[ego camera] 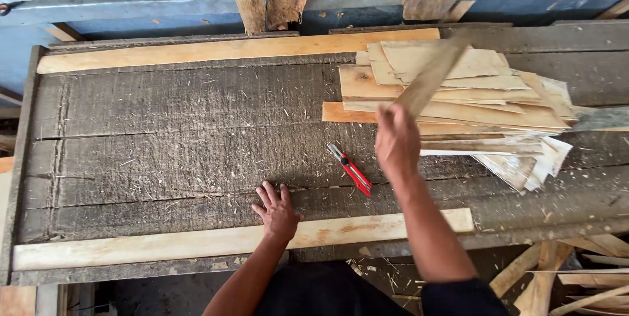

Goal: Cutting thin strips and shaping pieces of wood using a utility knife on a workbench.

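Veneer strip pinched in right hand, lifted over the veneer stack; rest of stack unsorted. Left hand flat, fingers spread, left of stack on worn workbench. Red utility knife idle beside stack.

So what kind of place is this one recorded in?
Most likely a rough woodworking or veneer workshop. A worn, scored plank workbench holds a stack of thin veneer sheets, a red utility knife lies by them, and offcuts litter the floor. The right hand lifts a veneer strip.
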